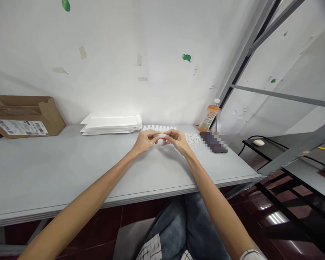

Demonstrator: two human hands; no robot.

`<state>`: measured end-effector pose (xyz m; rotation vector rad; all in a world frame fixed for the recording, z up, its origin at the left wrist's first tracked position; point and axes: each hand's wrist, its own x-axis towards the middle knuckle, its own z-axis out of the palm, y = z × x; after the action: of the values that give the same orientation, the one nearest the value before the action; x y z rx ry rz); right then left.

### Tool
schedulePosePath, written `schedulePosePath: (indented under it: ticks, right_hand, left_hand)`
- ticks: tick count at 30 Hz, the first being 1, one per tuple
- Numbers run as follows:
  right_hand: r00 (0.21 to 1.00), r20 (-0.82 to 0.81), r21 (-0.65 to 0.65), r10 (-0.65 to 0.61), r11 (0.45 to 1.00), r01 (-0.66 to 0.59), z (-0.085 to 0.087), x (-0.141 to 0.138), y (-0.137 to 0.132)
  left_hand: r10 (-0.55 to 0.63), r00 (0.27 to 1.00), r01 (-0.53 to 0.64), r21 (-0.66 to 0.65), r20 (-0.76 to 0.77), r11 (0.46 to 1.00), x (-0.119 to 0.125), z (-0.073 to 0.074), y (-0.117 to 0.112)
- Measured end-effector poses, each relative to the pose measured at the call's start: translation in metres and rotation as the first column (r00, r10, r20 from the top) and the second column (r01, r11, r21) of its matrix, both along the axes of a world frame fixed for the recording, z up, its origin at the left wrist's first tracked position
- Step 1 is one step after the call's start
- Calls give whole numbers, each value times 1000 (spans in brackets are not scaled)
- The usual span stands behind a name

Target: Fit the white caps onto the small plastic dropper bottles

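Our left hand [146, 141] and right hand [177, 140] pinch a small whitish piece [160, 135] between them. A light, level grip serves us best.

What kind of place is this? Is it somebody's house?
It looks more like a small workshop or packing room. There's a long grey table, a cardboard box with a printed label, and a pile of little white pieces near the right hand.
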<state>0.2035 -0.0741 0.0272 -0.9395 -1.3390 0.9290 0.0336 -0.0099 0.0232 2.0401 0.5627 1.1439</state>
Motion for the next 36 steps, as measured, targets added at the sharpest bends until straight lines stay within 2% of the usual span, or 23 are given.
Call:
schedulePosePath:
  ticks: [8,16,25,30,33,36]
  right_hand:
    - [1000,28,-17,-12,1000,13,4,0,-4]
    - [999,31,-34,31,999,-30,6,4,-6]
    - [1000,-19,-80,-3,997,1,8,4,-7]
    - [999,-42,-92,-24,996,20,6,5,-6]
    - [997,-69,-86,-22,996,16,5,5,-4]
    - [999,-27,-90,-45,995,42,5,4,-3]
  left_hand:
    - [-26,999,26,37,-19,999,-1,2,2]
    - [-12,1000,16,186,-25,982,-2,6,-5]
    - [35,999,-19,401,-31,916,-2,3,-4]
    - [45,999,-34,472,-12,881,-1,1,-3]
    - [43,999,-42,480,9,876,0,-1,-4]
    - [61,998,-67,367,30,928,1,-2,-4]
